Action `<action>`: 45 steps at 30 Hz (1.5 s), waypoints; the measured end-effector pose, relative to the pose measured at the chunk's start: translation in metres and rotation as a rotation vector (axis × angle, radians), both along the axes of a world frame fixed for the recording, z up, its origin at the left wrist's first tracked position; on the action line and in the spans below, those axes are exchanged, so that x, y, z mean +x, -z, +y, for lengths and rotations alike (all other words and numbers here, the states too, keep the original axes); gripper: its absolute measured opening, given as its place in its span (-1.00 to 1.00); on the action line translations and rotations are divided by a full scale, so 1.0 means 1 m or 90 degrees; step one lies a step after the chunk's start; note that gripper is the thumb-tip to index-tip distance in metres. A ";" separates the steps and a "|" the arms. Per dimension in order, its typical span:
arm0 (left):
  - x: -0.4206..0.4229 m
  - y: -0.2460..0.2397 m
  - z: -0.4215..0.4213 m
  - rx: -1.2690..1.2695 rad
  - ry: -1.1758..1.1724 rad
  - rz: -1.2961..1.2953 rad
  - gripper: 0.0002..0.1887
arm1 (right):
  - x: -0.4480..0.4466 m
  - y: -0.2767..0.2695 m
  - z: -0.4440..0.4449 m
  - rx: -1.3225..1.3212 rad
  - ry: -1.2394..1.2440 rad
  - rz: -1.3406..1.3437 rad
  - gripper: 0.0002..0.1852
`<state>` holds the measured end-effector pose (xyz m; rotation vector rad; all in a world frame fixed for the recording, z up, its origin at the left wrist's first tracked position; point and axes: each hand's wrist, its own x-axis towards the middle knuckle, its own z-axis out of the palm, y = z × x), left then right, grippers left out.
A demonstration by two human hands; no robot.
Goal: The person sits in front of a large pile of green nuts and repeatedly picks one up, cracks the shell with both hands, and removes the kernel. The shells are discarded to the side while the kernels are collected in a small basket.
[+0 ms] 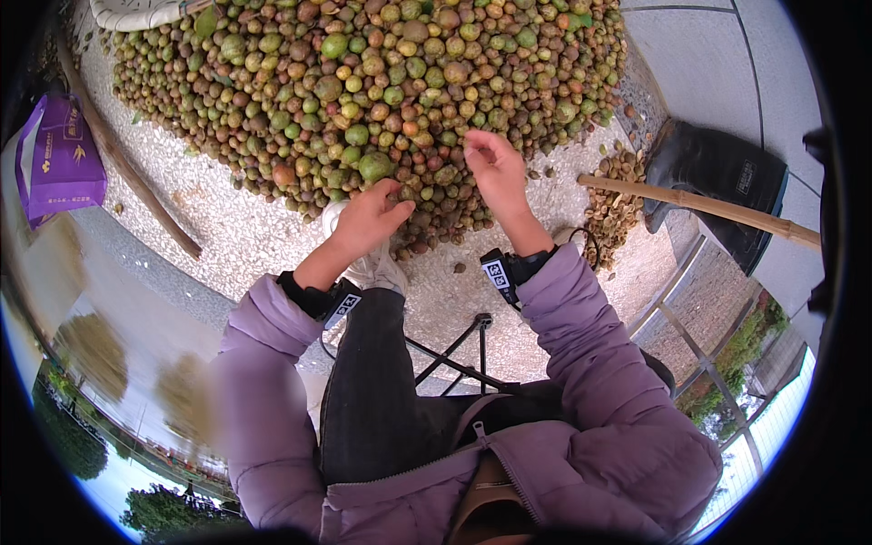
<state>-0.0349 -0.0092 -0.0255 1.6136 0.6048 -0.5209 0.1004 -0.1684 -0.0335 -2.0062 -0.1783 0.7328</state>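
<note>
A broad heap of round green and brown fruits [381,88], which look like tea-oil camellia fruits, lies on the speckled ground before me. My left hand [371,216] is at the heap's near edge, thumb and forefinger curled apart beside a larger green fruit [375,166]. Its other fingers are partly hidden, and whether it holds anything small does not show. To the right, my right hand [496,167] is over the near right part of the heap with its fingers bent. What may lie between those fingertips is hidden.
Empty-looking brown husks [613,204] form a small pile at right, beside a black boot [708,180] and a bamboo pole [722,208]. Leftward are a wooden stick [133,163], a purple bag [65,160] and a white basket [139,15]. My shoe [375,269] touches the heap's edge.
</note>
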 end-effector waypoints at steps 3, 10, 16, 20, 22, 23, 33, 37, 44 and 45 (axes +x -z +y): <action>0.012 -0.013 0.008 0.100 0.074 0.024 -0.60 | 0.022 0.004 -0.009 -0.116 0.028 -0.152 -0.74; 0.061 -0.028 0.008 0.235 0.224 -0.071 -0.79 | 0.025 -0.003 0.000 -0.170 -0.091 -0.322 -0.79; 0.057 -0.002 -0.019 0.217 0.229 -0.039 -0.82 | 0.006 0.013 0.033 -0.321 -0.260 -0.252 -0.83; 0.036 0.010 -0.025 0.150 0.140 -0.011 -0.82 | 0.002 0.023 0.046 -0.355 -0.263 -0.241 -0.81; 0.031 0.014 -0.025 0.105 0.091 -0.004 -0.83 | 0.001 0.026 0.047 -0.370 -0.265 -0.228 -0.82; 0.030 0.016 -0.024 0.085 0.072 -0.009 -0.83 | 0.001 0.027 0.046 -0.371 -0.264 -0.217 -0.81; 0.030 0.014 -0.028 0.012 -0.001 -0.054 -0.83 | 0.002 -0.016 -0.072 0.122 0.221 0.270 -0.89; 0.026 0.018 -0.032 0.031 0.011 -0.079 -0.82 | 0.006 -0.024 -0.177 -0.094 0.457 0.201 -0.82; 0.025 0.021 -0.035 0.011 0.004 -0.055 -0.82 | 0.012 -0.030 -0.226 -0.113 0.609 0.105 -0.52; 0.026 0.021 -0.035 -0.004 0.002 -0.046 -0.83 | 0.010 -0.030 -0.213 -0.149 0.582 0.114 -0.52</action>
